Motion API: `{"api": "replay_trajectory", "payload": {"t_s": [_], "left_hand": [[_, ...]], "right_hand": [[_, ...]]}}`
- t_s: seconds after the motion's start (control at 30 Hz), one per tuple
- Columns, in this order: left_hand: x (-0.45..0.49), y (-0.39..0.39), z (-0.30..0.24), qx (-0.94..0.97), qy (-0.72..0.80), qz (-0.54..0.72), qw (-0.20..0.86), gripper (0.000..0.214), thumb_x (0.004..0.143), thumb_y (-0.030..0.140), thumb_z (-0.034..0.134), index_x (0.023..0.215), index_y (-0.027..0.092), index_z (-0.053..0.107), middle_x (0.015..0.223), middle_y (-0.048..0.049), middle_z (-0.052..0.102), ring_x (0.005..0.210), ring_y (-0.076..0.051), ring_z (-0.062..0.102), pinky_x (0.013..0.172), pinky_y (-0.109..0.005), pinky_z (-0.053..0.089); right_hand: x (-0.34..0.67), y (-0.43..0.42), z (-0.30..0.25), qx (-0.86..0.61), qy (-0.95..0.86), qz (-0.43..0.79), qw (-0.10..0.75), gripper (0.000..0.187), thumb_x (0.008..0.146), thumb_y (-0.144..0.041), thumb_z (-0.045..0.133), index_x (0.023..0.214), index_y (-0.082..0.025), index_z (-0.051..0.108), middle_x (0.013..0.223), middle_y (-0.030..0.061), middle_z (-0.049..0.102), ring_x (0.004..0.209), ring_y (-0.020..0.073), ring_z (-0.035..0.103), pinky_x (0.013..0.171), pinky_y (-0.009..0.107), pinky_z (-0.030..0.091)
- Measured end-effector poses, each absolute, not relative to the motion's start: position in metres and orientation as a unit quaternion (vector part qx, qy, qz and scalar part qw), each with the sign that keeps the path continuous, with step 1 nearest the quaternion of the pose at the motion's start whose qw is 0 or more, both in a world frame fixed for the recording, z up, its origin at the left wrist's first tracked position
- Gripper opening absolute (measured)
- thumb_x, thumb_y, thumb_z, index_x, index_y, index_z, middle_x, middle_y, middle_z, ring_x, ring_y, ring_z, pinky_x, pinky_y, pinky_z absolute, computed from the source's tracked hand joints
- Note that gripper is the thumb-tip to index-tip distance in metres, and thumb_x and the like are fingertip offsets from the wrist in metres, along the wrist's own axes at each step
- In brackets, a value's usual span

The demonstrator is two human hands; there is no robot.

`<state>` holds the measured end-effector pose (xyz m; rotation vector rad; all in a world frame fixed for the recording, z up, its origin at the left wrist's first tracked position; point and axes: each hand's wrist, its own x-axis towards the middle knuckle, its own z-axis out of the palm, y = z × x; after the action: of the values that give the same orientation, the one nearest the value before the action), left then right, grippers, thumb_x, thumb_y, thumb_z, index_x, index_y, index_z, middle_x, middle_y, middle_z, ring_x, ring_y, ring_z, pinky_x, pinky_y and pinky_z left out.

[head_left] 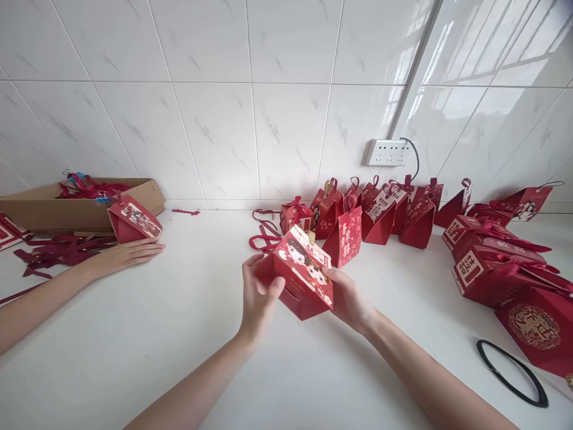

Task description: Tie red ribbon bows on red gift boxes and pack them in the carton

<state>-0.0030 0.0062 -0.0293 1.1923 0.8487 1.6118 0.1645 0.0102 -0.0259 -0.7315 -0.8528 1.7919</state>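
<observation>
Between my two hands, above the white tabletop, is a red gift box [304, 272] with cartoon figures on its sloping face. It is tilted. My left hand [259, 292] is closed around its left side, thumb on the near edge. Closed on the right side is my right hand [350, 298], its fingers partly hidden behind the box. Just behind it stand a red box with a ribbon bow [297, 216] and a red bag-shaped box with gold lettering [348, 236]. Loose dark red ribbons [264, 236] lie to their left.
Several red ribbon-looped boxes [416, 221] line the wall, below a power strip [388, 153]. Larger red boxes [487, 269] and a black ring [513, 373] are at right. On the left, another person's hand [129, 257] touches a red box [134, 220] beside a cardboard tray [54, 215].
</observation>
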Motion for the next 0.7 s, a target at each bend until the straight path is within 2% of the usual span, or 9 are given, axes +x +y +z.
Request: {"api": "replay_trajectory", "payload": {"t_s": [0.1, 0.2, 0.3, 0.43, 0.6, 0.7], "left_hand": [[-0.005, 0.010, -0.031, 0.487, 0.359, 0.641, 0.472, 0.057, 0.069, 0.049, 0.071, 0.113, 0.025, 0.044, 0.116, -0.0068, 0.055, 0.104, -0.022, 0.057, 0.085, -0.033, 0.048], [-0.006, 0.011, -0.033, 0.504, 0.369, 0.621, 0.474, 0.042, 0.073, 0.049, 0.068, 0.100, 0.021, 0.051, 0.102, -0.0054, 0.061, 0.096, -0.020, 0.059, 0.083, -0.031, 0.047], [-0.007, 0.011, -0.034, 0.508, 0.373, 0.621, 0.466, 0.040, 0.073, 0.050, 0.067, 0.094, 0.020, 0.052, 0.095, -0.0046, 0.062, 0.093, -0.019, 0.059, 0.080, -0.029, 0.047], [-0.005, 0.010, -0.032, 0.517, 0.355, 0.609, 0.486, 0.044, 0.072, 0.051, 0.068, 0.098, 0.021, 0.050, 0.108, -0.0072, 0.061, 0.105, -0.022, 0.057, 0.083, -0.030, 0.048], [-0.001, 0.005, -0.029, 0.579, 0.307, 0.554, 0.513, 0.038, 0.072, 0.039, 0.072, 0.100, 0.023, 0.052, 0.122, -0.0062, 0.053, 0.110, -0.022, 0.055, 0.088, -0.031, 0.047], [-0.003, 0.007, -0.035, 0.629, 0.253, 0.529, 0.511, 0.048, 0.070, 0.051, 0.070, 0.104, 0.022, 0.053, 0.125, -0.0086, 0.051, 0.113, -0.028, 0.052, 0.091, -0.038, 0.046]], "right_hand": [[0.165, 0.011, -0.026, -0.331, -0.384, 0.692, 0.515, 0.029, 0.077, -0.039, 0.066, 0.094, -0.016, 0.066, 0.098, 0.0074, 0.070, 0.085, 0.0194, 0.065, 0.066, 0.026, 0.050], [0.166, 0.012, -0.026, -0.336, -0.411, 0.666, 0.524, 0.030, 0.077, -0.042, 0.065, 0.093, -0.017, 0.066, 0.100, 0.0071, 0.069, 0.086, 0.0195, 0.064, 0.065, 0.025, 0.048], [0.167, 0.012, -0.026, -0.341, -0.438, 0.646, 0.524, 0.032, 0.078, -0.045, 0.063, 0.091, -0.017, 0.065, 0.098, 0.0072, 0.069, 0.085, 0.0194, 0.063, 0.066, 0.027, 0.047], [0.166, 0.013, -0.028, -0.361, -0.463, 0.602, 0.541, 0.036, 0.076, -0.051, 0.063, 0.082, -0.016, 0.064, 0.085, 0.0060, 0.069, 0.074, 0.0181, 0.062, 0.066, 0.029, 0.046], [0.173, 0.015, -0.030, -0.429, -0.447, 0.485, 0.617, 0.037, 0.071, -0.053, 0.062, 0.067, -0.016, 0.056, 0.061, 0.0006, 0.059, 0.053, 0.0138, 0.052, 0.051, 0.025, 0.040], [0.184, 0.018, -0.028, -0.420, -0.514, 0.392, 0.637, 0.033, 0.075, -0.049, 0.055, 0.070, -0.017, 0.056, 0.066, 0.0024, 0.061, 0.056, 0.0162, 0.054, 0.052, 0.027, 0.043]]}}
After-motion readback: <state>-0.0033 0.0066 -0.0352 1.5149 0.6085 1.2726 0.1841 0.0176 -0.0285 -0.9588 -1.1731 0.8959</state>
